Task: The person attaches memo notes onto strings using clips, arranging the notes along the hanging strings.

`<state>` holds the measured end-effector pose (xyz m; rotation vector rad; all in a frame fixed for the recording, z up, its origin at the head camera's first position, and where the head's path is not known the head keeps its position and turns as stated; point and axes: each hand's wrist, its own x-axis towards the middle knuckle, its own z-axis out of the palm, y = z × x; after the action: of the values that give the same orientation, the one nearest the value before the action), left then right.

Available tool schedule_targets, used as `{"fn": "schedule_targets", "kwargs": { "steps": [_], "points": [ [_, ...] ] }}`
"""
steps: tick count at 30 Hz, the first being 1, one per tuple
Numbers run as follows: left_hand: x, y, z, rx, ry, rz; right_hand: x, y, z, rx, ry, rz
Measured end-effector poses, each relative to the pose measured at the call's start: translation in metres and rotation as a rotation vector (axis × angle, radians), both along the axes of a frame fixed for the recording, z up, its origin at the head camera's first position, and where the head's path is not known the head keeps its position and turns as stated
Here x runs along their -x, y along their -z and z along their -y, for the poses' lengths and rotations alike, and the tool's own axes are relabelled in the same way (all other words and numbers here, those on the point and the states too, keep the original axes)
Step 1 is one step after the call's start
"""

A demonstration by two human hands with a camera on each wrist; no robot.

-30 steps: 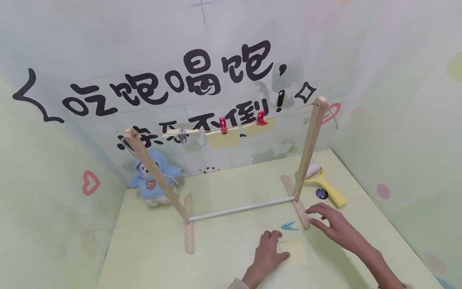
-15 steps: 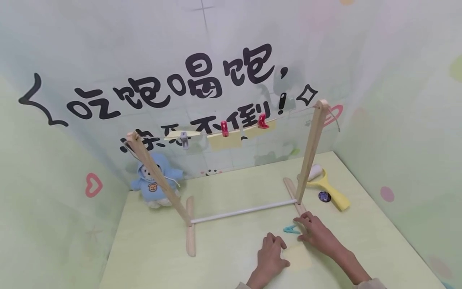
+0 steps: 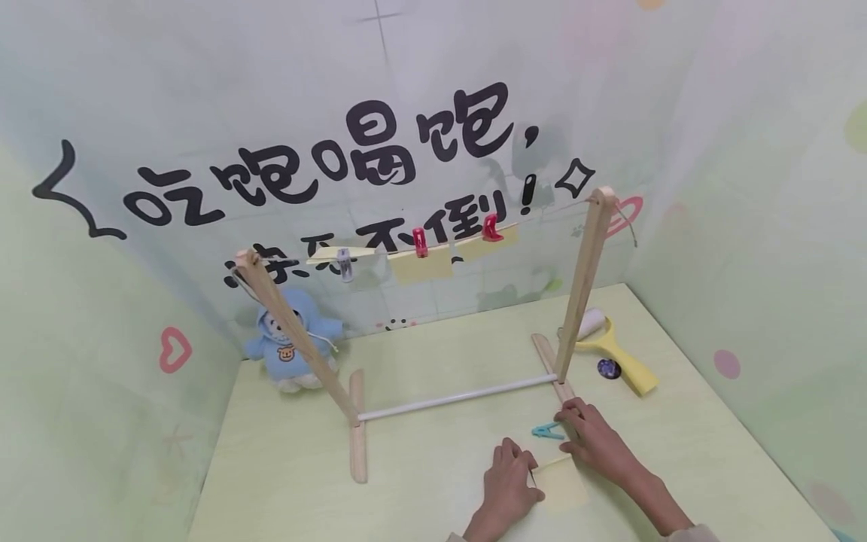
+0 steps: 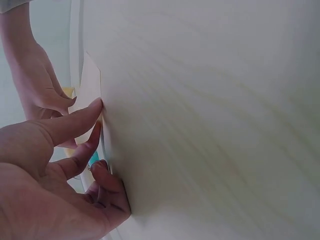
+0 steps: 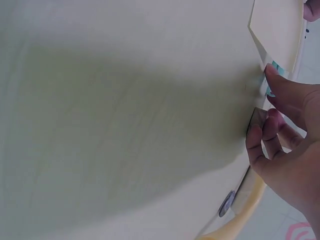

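A pale yellow paper square (image 3: 564, 485) lies near the front of the table, its left edge raised slightly. My left hand (image 3: 504, 485) is at that edge, thumb and forefinger touching it a little apart. At the paper's upper right corner is the thumb of my right hand (image 3: 599, 444), with its other fingers loosely bent over the end of a wooden foot. Between the right thumb and forefinger, but not gripped, lies a teal clothespin (image 3: 547, 430). In the right wrist view the paper (image 5: 277, 30) shows its lifted edge, and the clothespin (image 5: 270, 92) is partly behind the thumb.
A wooden stand (image 3: 582, 286) holds a string with yellow papers (image 3: 420, 265) under red clothespins (image 3: 421, 242) and a lilac clothespin (image 3: 345, 265). A blue-hooded plush toy (image 3: 291, 339) sits back left. A yellow-handled roller (image 3: 626, 361) and dark round disc (image 3: 609, 368) lie right.
My right hand has come left and down to the paper's corner beside the clothespin. My left hand stays by the left edge, which now stands slightly raised.
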<state>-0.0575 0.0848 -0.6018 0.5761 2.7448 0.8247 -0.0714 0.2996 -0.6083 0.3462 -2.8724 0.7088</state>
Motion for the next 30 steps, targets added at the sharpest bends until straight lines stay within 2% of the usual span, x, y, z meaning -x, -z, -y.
{"fn": "schedule_targets", "kwargs": {
  "steps": [7, 11, 19, 24, 30],
  "points": [
    [-0.002, 0.001, 0.001, -0.035, -0.002, -0.006, -0.001, 0.004, 0.001, 0.014, 0.016, -0.025],
    [0.000, 0.003, 0.002, -0.061, -0.001, -0.007, -0.001, 0.004, 0.000, 0.074, 0.017, -0.038],
    [0.007, 0.000, 0.010, -0.251, -0.029, 0.149, -0.002, 0.003, -0.006, 0.327, -0.033, -0.038],
    [0.007, -0.002, 0.013, -0.387, -0.036, 0.217, -0.004, 0.000, -0.010, 0.464, 0.038, 0.043],
    [0.007, 0.002, 0.009, -0.496, -0.033, 0.298, -0.003, -0.005, -0.012, 0.525, 0.146, 0.169]
  ]
}}
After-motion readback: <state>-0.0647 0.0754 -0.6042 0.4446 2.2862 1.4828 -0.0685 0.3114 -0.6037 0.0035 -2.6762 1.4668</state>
